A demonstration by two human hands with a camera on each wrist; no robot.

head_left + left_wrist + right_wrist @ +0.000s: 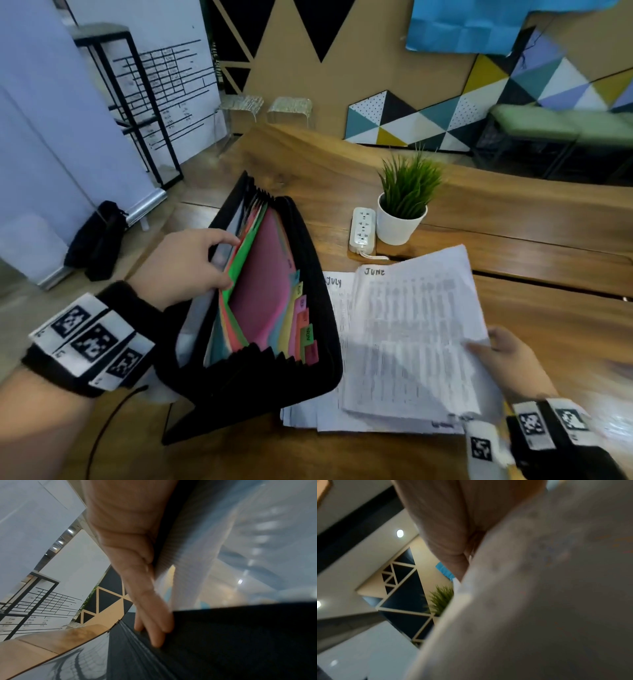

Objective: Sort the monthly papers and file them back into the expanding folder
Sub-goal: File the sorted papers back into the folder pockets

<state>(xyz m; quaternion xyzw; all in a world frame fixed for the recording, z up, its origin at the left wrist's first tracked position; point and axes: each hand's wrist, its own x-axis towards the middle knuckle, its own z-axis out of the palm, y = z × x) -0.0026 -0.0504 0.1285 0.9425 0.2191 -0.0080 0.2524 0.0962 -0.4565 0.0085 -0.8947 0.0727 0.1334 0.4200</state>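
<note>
A black expanding folder (318, 308) stands open on the wooden table, showing coloured dividers (260, 274) with tabs along the right. My left hand (191, 263) grips the folder's left side, thumb and fingers pulling a front section apart; its fingers (154, 632) lie along the dark pleats. My right hand (507, 359) pinches the right edge of a printed paper marked "June" (411, 335), lifted above the pile. Beneath it lies a stack of papers (337, 308), the top one marked "July". In the right wrist view the blurred sheet (539, 601) fills the frame.
A potted green plant (404, 209) and a white power strip (363, 226) stand behind the papers. The table's left edge runs close to the folder. A cable (102, 428) trails off the front left. Stools and a patterned wall lie beyond.
</note>
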